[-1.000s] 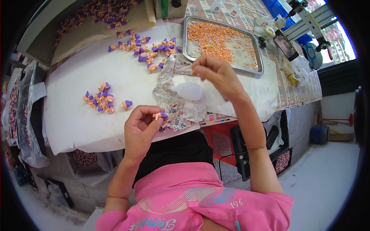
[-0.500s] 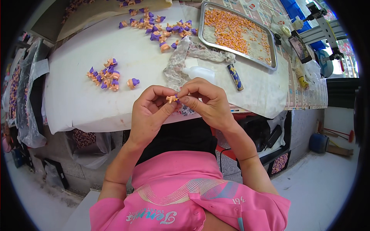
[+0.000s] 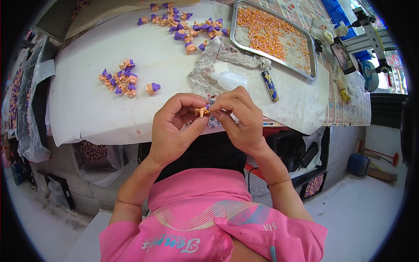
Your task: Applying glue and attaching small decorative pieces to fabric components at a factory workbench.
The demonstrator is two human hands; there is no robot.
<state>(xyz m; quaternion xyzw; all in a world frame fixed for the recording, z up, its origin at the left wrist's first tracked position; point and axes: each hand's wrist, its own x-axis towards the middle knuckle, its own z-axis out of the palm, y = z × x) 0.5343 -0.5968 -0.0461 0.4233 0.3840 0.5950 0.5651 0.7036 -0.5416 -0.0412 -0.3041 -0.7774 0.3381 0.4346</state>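
Close to the table's near edge, my left hand (image 3: 176, 131) pinches a small toy figurine (image 3: 201, 112), peach-coloured with a purple part on top. From the other side my right hand (image 3: 241, 120) has thumb and forefinger pressed together against the figurine, where a tiny yellow-orange bit shows. Whether those fingertips grip the bit or the figurine itself is hidden. Just beyond my hands lie a crumpled patterned cloth (image 3: 204, 70) and a white plastic bottle (image 3: 231, 81) on its side. Similar figurines form a small pile (image 3: 120, 78) to the left, with a single figurine (image 3: 152, 88) beside it.
A metal tray (image 3: 315, 70) of many small orange and pink pieces stands at the back right. Nearer lies a dark blue patterned tube (image 3: 269, 86). More figurines (image 3: 187, 28) spread along the back. A phone (image 3: 342, 55) hangs on a stand at the right.
Both hands have shifted slightly to the right, still together around the figurine. The figurine is turned a little between my fingers. The whole view has moved slightly.
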